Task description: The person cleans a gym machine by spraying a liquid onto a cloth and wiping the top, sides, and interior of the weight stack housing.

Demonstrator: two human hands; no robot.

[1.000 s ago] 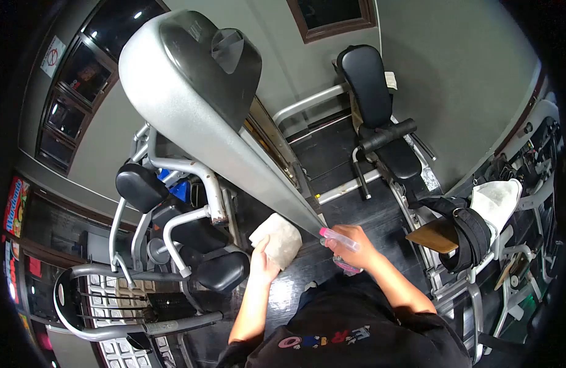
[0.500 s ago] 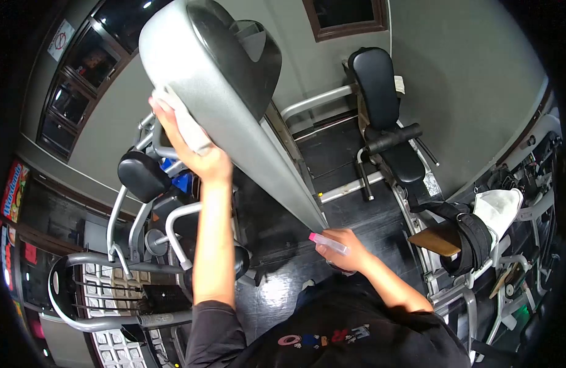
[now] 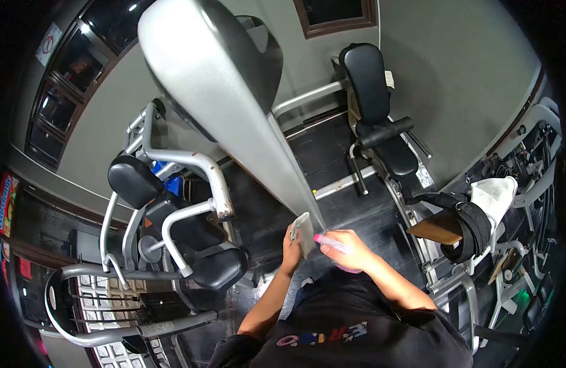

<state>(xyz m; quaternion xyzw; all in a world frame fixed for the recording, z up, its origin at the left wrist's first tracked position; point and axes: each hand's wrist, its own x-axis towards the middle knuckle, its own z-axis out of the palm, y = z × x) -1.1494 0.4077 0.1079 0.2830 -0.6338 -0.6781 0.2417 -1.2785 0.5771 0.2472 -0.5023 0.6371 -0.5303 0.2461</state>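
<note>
My left hand is closed on a folded pale cloth, held up in front of my body. Beside it, my right hand grips a clear spray bottle with a pink top, its pink end pointing toward the cloth. Both hands are close together, near the lower end of a tall silver machine column. The column's wide rounded top leans toward the upper left of the view.
A black padded seat machine stands by the grey wall at the back. Left of the column is another machine with silver arms and black pads. At right, a white towel and a black belt hang on a frame.
My left hand has come down from the upper part of the column with the cloth, to beside the bottle. My right hand has stayed low, still gripping the bottle.
</note>
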